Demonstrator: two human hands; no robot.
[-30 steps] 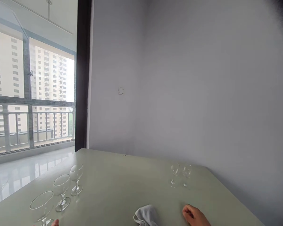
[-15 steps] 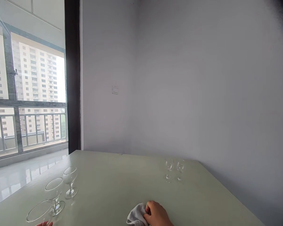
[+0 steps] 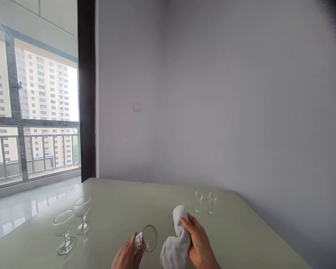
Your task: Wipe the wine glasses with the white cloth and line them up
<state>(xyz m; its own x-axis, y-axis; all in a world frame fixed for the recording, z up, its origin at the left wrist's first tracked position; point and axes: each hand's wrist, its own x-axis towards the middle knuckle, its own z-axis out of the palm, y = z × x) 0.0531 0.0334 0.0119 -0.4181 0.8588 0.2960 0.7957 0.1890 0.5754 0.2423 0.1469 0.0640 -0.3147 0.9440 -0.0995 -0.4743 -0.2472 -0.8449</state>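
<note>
Table (image 3: 123, 201) first: a pale green flat tabletop, taken as the landmark here, set into the corner of a plain grey wall (image 3: 212, 93) with a big window (image 3: 30, 104) off its left side. Over its near edge, a crumpled white cloth (image 3: 177, 239) is pinched in the right hand (image 3: 200, 244), fingers closed round it, so it's lifted off the tabletop. Just left of that, a clear stemmed glass (image 3: 148, 238) is gripped by the left hand (image 3: 127, 256), tipped with its mouth facing back. Near the table's left edge two clear round goblets (image 3: 71, 222) are stood upright. Toward its far right, two small clear wine glasses (image 3: 205, 200) are parked side by side.
</note>
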